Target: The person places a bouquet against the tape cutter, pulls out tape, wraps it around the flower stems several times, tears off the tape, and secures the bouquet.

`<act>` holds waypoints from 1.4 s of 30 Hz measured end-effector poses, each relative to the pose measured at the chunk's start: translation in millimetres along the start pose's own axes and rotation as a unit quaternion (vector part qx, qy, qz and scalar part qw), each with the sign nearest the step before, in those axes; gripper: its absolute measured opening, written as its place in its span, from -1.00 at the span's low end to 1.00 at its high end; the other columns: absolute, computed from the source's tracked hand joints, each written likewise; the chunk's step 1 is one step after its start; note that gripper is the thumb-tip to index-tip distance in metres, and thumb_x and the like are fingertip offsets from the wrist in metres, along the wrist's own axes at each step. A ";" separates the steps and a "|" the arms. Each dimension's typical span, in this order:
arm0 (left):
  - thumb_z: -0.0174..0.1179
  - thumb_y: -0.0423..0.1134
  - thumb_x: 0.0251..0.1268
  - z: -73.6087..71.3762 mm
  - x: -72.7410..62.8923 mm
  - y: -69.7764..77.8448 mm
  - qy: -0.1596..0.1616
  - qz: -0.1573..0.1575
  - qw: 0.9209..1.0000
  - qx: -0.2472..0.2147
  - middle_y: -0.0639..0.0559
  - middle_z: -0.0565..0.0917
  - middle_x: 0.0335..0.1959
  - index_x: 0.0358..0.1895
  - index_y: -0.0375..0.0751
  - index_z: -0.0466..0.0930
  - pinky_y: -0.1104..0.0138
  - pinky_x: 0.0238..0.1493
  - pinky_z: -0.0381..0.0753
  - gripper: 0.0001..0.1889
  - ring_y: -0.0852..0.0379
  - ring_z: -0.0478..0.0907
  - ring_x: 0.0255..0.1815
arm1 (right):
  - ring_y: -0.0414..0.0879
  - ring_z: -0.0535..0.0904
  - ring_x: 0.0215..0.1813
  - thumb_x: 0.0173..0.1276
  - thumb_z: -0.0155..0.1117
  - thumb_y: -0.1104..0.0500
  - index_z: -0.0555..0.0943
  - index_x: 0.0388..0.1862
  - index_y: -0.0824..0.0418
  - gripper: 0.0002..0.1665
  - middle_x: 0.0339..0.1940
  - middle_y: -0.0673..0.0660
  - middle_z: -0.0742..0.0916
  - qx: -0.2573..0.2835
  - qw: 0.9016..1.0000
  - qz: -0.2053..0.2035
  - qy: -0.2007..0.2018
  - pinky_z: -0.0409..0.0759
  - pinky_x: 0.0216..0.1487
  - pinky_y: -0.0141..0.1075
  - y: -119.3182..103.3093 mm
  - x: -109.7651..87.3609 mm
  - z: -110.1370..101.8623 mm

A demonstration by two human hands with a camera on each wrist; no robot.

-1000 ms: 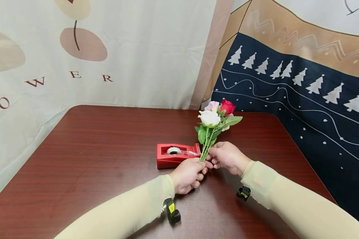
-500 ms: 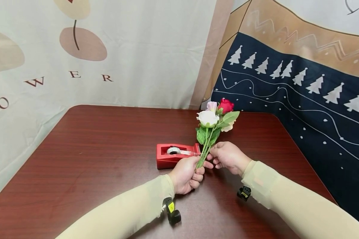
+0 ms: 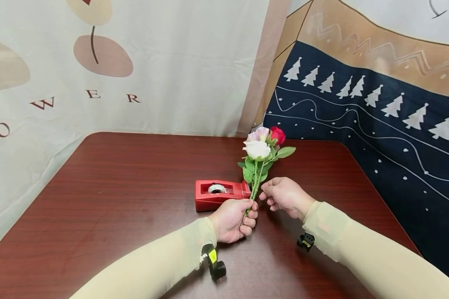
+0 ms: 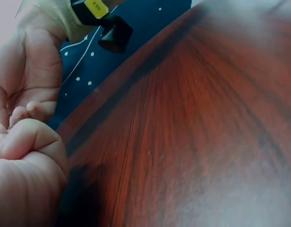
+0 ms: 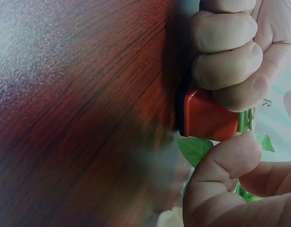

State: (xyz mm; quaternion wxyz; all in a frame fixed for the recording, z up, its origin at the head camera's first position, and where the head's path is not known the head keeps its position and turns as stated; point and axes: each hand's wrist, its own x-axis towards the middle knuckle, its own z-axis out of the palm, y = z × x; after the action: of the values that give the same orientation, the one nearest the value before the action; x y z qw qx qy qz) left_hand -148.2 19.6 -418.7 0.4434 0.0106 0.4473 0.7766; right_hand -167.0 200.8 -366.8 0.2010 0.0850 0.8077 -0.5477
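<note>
My left hand [image 3: 233,220] grips a bunch of artificial flowers [image 3: 257,150] by their green stems, thumb and forefinger uppermost. White, lilac-pink and red blooms lean away from me. Behind the stems stands a red tape dispenser [image 3: 207,203] with a tape roll [image 3: 217,189]; its cutter end is right beside the stems. Just right of them is my right hand [image 3: 284,197], fingers bent and thumb drawn toward the forefinger. In the right wrist view, green stems [image 5: 246,120] show between both hands. Whether clear tape lies between the right fingertips cannot be made out.
A dark red wooden table [image 3: 134,174] lies under everything. Behind it hang a pale printed curtain [image 3: 179,74] and a navy cloth with white trees [image 3: 359,112]. A black camera [image 3: 214,261] sits on the left wrist, another [image 3: 305,241] on the right.
The flowers have turned in my left hand and shifted slightly left; a cream bloom seen half a second ago is hidden in the head view. My right hand has hardly moved.
</note>
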 end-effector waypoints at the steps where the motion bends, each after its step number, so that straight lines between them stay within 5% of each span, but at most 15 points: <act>1: -0.22 -0.22 0.65 -0.4 -0.1 0.2 0.000 0.003 1.000 0.009 0.16 0.24 -0.49 -0.32 -0.06 0.30 0.52 -0.60 0.03 -0.76 0.30 0.04 -0.58 | -0.21 0.45 -0.49 0.63 0.03 0.27 0.50 0.09 0.48 -0.73 -0.37 0.03 0.67 -0.001 1.000 0.000 -0.001 0.55 -0.43 -0.38 -0.1 -0.5 -0.4; 9: -0.17 -0.28 0.59 -2.2 -0.2 -1.5 0.011 0.033 0.996 0.078 0.14 0.42 -0.49 -0.28 -0.04 0.32 0.51 -0.58 0.31 -0.82 0.30 0.34 -0.55 | -0.19 0.46 -0.46 0.63 0.03 0.27 0.49 0.15 0.48 -0.70 -0.33 0.06 0.69 -0.003 1.000 0.006 0.005 0.56 -0.41 -0.37 1.6 -5.1 -5.4; 18: -0.25 -0.27 0.71 2.2 -2.4 -4.1 0.023 0.062 0.996 0.061 0.20 0.11 -0.60 -0.13 -0.12 0.33 0.51 -0.65 -0.04 -0.84 0.33 -0.05 -0.67 | -0.20 0.45 -0.45 0.62 -0.03 0.30 0.44 0.25 0.49 -0.64 -0.31 0.07 0.68 0.003 1.000 0.011 0.000 0.55 -0.41 -0.37 4.5 -8.2 -8.3; 27: -0.30 -0.06 0.71 6.1 -3.0 1.7 0.037 0.019 0.999 0.022 0.21 0.16 -0.59 -0.16 -0.13 0.39 0.51 -0.64 0.02 -0.67 0.34 0.01 -0.66 | -0.20 0.45 -0.46 0.60 -0.06 0.34 0.40 0.27 0.50 -0.63 -0.32 0.07 0.68 0.019 1.000 0.015 -0.002 0.53 -0.41 -0.37 7.5 -7.6 -9.2; 42: -0.24 -0.24 0.71 2.6 -4.2 2.9 0.009 0.048 0.998 0.033 0.13 0.24 -0.46 -0.29 -0.08 0.30 0.47 -0.50 0.15 -0.74 0.29 0.07 -0.55 | -0.20 0.45 -0.46 0.60 -0.04 0.32 0.41 0.23 0.51 -0.65 -0.34 0.05 0.66 0.018 1.000 0.014 -0.005 0.54 -0.40 -0.37 10.8 -8.6 -9.3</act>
State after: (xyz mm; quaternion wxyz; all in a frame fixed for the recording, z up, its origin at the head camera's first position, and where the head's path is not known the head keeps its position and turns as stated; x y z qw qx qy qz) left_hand -146.5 17.8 -413.5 0.4014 0.0400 0.4758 0.7816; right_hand -157.4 214.3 -369.4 0.2115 0.0972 0.7951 -0.5601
